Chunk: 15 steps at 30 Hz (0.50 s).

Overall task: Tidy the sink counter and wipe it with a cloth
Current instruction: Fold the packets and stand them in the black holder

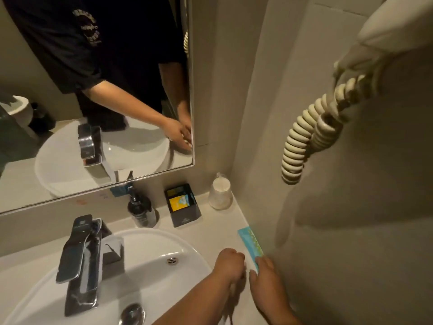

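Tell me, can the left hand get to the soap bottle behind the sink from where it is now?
Probably yes. The left hand sits on the counter beside the basin, and the stretch of counter up to the soap bottle looks bare. The black box stands to the bottle's right, off that path.

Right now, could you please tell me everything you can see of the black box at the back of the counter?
The black box is small, square and open-topped, with a pale mark, too small to read, on its front. It stands upright on the counter, slightly turned, between the dark pump bottle and the upturned wrapped cup, touching neither. Inside sit packets, one yellow with a light patch. Neither hand is near it.
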Motion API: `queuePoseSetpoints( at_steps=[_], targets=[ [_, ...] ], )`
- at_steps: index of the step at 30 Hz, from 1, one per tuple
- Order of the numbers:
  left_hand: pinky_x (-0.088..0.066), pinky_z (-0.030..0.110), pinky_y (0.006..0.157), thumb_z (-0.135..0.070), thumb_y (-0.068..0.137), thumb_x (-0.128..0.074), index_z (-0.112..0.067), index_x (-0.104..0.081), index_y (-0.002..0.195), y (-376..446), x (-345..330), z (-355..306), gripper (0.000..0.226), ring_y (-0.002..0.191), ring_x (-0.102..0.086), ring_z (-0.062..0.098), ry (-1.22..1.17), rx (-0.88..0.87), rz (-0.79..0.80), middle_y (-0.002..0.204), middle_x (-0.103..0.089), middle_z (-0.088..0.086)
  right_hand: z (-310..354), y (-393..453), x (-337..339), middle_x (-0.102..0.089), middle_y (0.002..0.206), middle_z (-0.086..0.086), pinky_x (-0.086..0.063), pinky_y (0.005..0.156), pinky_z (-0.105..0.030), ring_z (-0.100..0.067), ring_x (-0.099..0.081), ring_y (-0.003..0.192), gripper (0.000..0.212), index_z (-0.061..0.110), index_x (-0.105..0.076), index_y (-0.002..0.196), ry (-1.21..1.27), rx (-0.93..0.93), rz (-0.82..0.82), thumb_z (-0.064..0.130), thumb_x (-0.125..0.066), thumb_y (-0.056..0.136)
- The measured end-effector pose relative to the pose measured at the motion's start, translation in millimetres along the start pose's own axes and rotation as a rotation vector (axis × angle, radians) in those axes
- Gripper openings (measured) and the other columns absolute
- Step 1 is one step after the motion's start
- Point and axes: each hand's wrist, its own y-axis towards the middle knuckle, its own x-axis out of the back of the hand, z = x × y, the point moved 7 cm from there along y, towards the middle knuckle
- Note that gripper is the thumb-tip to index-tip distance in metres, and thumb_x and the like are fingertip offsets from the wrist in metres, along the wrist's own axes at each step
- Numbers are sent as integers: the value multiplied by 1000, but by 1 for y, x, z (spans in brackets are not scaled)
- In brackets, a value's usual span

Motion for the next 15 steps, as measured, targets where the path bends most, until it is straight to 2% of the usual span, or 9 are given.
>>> queuePoseSetpoints(
  at_steps=[2,3,5,8,10,11,12,13,15],
  targets=[
    [-43,34,97,-14,96,-46,4,-57,120,7,-9,7,32,104,-60,30,164,59,-33,125,-60,23,1,-1,-2,-47,141,-9,-40,105,-37,-29,-50,123,46,11,-44,138,-91,19,-27,20,-48,93],
    [-42,34,97,-16,98,-44,5,-55,124,9,-9,5,35,109,-59,32,199,44,-69,130,-57,23,2,0,-1,-47,141,-9,-40,105,-38,-29,-50,123,46,10,-43,138,-93,14,-44,19,-46,93],
    [-44,30,91,-17,100,-39,5,-53,127,9,-7,4,37,106,-60,28,206,87,-92,132,-56,22,3,4,-1,-52,134,-10,-41,103,-38,-30,-51,120,42,9,-47,134,-65,5,-60,17,-44,93],
    [-38,32,99,-22,99,-44,-1,-57,125,14,-9,-5,36,120,-53,34,435,-18,-67,130,-59,18,7,8,0,-62,115,-12,-44,94,-37,-32,-58,109,32,9,-57,121,-108,59,-79,14,-47,91],
    [-43,30,94,-23,97,-49,-4,-60,123,20,-12,2,34,110,-60,30,370,17,-54,127,-62,16,6,9,-1,-62,106,-12,-45,89,-38,-33,-58,104,29,10,-59,114,-110,76,-84,11,-50,87],
    [-48,28,86,-20,96,-48,-2,-60,122,24,-9,9,33,94,-63,25,170,66,-110,126,-62,17,4,8,-3,-61,107,-11,-45,89,-38,-33,-57,104,30,11,-58,116,-116,59,-61,11,-51,86],
    [-51,26,77,-15,96,-47,0,-59,123,30,-9,18,33,78,-61,19,45,117,-150,125,-63,18,3,9,-5,-60,108,-11,-45,90,-37,-32,-57,105,33,12,-56,119,-114,43,-45,13,-52,86],
    [-52,26,73,-11,95,-46,2,-59,122,28,-7,19,33,70,-57,15,-10,131,-195,124,-63,20,1,9,-6,-60,108,-11,-45,90,-37,-32,-57,105,35,13,-55,121,-97,11,-28,16,-55,86],
    [-51,29,73,-7,93,-46,2,-63,112,24,-4,17,27,80,-60,19,-36,117,-193,121,-64,20,-2,11,-5,-63,103,-10,-49,84,-38,-31,-61,99,29,15,-58,111,-1,-34,-18,22,-61,82]
  ],
)
